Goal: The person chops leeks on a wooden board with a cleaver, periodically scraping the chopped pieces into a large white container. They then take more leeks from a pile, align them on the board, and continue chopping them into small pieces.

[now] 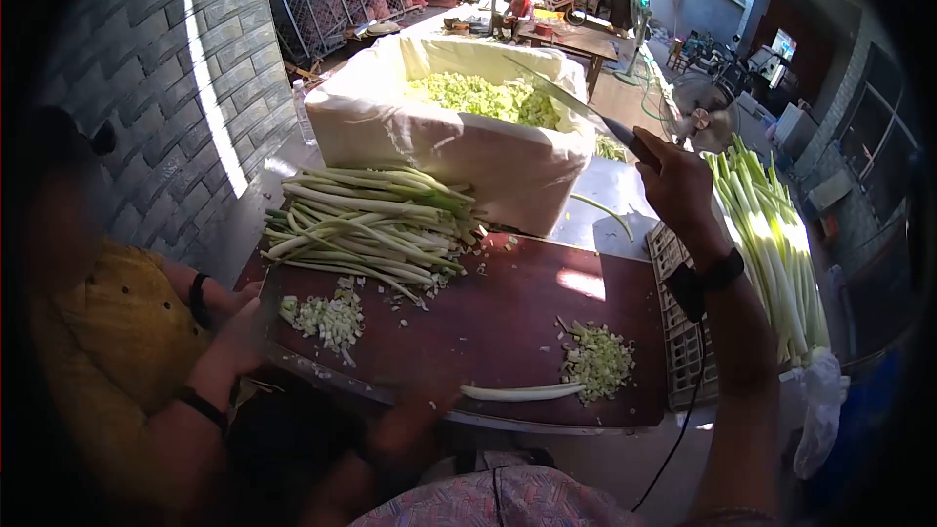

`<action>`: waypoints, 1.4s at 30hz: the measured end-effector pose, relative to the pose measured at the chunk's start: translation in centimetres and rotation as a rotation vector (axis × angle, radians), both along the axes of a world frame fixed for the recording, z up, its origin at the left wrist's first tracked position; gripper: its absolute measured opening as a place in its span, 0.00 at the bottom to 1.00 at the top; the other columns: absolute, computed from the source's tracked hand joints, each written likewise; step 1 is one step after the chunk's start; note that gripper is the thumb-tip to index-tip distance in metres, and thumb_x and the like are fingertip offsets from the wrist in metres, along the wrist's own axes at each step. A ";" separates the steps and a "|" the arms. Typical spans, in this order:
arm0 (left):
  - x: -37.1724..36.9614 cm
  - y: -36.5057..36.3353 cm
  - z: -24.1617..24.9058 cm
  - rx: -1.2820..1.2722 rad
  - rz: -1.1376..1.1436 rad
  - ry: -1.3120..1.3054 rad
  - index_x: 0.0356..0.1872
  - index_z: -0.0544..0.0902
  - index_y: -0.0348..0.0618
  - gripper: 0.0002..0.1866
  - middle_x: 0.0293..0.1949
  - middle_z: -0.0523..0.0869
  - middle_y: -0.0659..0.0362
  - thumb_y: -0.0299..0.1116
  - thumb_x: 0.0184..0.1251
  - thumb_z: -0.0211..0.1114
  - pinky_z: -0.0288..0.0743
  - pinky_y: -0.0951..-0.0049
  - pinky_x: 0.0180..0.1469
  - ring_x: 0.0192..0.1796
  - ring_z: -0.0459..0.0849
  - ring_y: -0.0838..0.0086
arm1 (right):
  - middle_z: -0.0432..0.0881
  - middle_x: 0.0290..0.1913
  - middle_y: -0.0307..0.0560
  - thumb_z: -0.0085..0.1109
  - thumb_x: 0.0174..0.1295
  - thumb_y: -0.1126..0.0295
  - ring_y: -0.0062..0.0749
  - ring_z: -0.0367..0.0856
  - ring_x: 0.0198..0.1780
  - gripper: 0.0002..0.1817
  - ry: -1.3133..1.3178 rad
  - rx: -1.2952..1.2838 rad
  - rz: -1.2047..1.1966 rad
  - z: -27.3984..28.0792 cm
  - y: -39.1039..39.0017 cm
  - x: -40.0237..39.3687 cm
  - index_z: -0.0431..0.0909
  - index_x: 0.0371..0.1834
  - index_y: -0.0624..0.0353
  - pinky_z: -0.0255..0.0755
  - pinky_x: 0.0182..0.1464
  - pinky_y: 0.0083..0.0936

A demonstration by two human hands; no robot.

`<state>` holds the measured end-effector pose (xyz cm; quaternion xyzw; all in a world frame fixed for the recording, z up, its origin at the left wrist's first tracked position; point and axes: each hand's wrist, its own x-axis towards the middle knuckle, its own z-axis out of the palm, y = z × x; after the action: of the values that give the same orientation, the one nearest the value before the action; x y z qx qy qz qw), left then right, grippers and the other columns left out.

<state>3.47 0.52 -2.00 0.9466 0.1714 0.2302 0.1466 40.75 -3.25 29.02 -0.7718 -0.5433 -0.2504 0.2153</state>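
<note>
My right hand [673,171] is closed round the handle of a knife [576,102], raised with its blade pointing up and left over the corner of a cloth-lined box [429,151]. My left hand [415,420] is blurred by motion at the front edge of the dark red board [488,332], beside the left end of a single green onion stalk [522,393]; its fingers do not show clearly. Chopped green onion [597,361] lies in a pile at the stalk's right end. A heap of whole green onions [376,220] rests at the board's back left.
At left sits a co-worker in a yellow shirt [127,312], hands near another chopped pile [327,320]. Chopped pieces [478,98] fill the box. Right of the board are a plastic crate [673,283], a long green onion bundle [771,244] and a fan [701,117].
</note>
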 end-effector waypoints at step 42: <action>5.5 -2.9 -1.2 0.019 0.512 -0.178 0.37 0.83 0.51 0.12 0.35 0.80 0.60 0.35 0.50 0.73 0.69 0.55 0.46 0.44 0.80 0.60 | 0.85 0.42 0.64 0.68 0.50 0.76 0.53 0.87 0.44 0.29 0.722 -0.289 -0.008 -22.3 -38.4 -13.1 0.77 0.60 0.59 0.78 0.49 0.36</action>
<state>8.98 -2.35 -3.22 0.8499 0.3893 0.3436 0.0894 27.66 -41.68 6.74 -0.8349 -0.4592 0.1156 0.2807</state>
